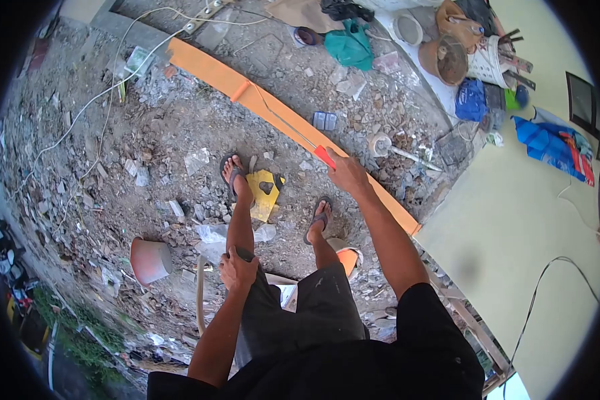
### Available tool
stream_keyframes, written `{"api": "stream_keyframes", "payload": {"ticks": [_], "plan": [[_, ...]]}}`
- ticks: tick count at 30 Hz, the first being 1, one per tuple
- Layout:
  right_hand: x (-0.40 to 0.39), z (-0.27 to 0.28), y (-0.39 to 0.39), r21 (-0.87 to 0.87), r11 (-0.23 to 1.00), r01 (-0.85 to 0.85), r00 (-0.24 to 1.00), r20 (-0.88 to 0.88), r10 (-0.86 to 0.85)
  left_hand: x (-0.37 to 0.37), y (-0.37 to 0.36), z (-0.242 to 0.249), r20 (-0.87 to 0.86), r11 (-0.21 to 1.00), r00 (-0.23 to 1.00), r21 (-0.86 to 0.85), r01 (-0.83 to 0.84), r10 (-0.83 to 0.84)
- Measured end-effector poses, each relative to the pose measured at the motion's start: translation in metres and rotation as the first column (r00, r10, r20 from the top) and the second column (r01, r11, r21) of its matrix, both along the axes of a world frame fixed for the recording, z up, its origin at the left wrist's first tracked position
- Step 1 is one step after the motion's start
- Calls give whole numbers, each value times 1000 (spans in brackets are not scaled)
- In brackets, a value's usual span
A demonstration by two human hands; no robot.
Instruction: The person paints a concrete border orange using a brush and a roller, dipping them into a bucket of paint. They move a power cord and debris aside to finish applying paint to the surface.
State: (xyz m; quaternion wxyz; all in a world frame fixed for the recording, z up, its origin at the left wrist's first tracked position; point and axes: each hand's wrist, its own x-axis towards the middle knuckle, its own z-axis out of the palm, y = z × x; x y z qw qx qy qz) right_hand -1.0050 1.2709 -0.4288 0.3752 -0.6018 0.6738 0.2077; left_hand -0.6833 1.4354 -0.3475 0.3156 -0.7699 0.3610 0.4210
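My right hand [348, 175] is closed round the red handle of a paint roller [325, 156]. The roller's thin metal rod reaches up and left to its orange-coated sleeve, which rests on a long orange board [293, 120]. This board runs diagonally over the rubble, from upper left to lower right. My left hand [238, 270] lies on my knee at the hem of the dark shorts and holds no tool. Between my right forearm and my leg, a container with orange paint [347, 259] is partly hidden.
Rubble covers the ground around my sandalled feet. A faded red bucket [151, 261] stands left; a yellow plastic piece [265, 191] lies between my feet. Buckets [443, 59] and bags line the pale wall [513, 200] at right. A white cable [80, 137] crosses the upper left.
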Motion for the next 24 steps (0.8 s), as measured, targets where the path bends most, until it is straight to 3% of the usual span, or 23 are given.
{"api": "stream_keyframes", "payload": {"ticks": [11,14,16,24], "plan": [[-298,69,319,78,984,158,966,-221,-138,-56,42,-14,117,975,970,-44,219,-213],[-353,91,368,170,960,223,943,-289,-168,-72,45,-13,135,965,958,-44,260,-252],[-386,101,399,267,913,309,887,-426,-176,-77,49,-17,166,954,944,-56,296,-283],[-479,124,485,273,885,379,809,-561,-173,-92,53,-22,226,929,910,-52,368,-348]]}}
